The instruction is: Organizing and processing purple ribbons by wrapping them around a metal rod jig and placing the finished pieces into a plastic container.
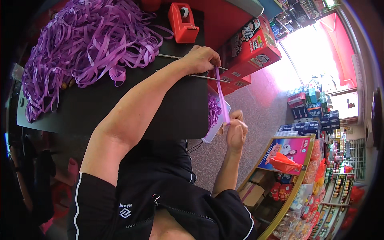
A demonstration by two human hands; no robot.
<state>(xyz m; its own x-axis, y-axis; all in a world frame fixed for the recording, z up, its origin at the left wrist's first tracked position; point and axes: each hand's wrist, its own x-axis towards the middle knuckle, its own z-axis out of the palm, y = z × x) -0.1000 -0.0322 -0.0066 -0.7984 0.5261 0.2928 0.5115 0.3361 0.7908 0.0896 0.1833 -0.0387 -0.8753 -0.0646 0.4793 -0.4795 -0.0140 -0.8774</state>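
Observation:
A narrow purple ribbon (222, 98) stretches between my two hands, just past the right edge of the dark table. My left hand (201, 60) is closed on its upper end, beside two thin pale rods (218, 80) that stick out over the table's edge. Lower and farther right, my right hand (237, 130) pinches the ribbon's other end between the fingers. A big tangled heap of purple ribbon (100, 40) covers the far left of the table. Under the right edge, a white plastic bin (216, 129) holds more purple ribbon pieces (213, 112).
The dark table (176, 108) lies under my left arm. An orange-red tape dispenser (185, 24) sits at its far side. Red cartons (256, 48) stand beyond my left hand. To the right are a speckled floor (256, 106), stacked boxes (308, 108) and a wood-edged display case (276, 200).

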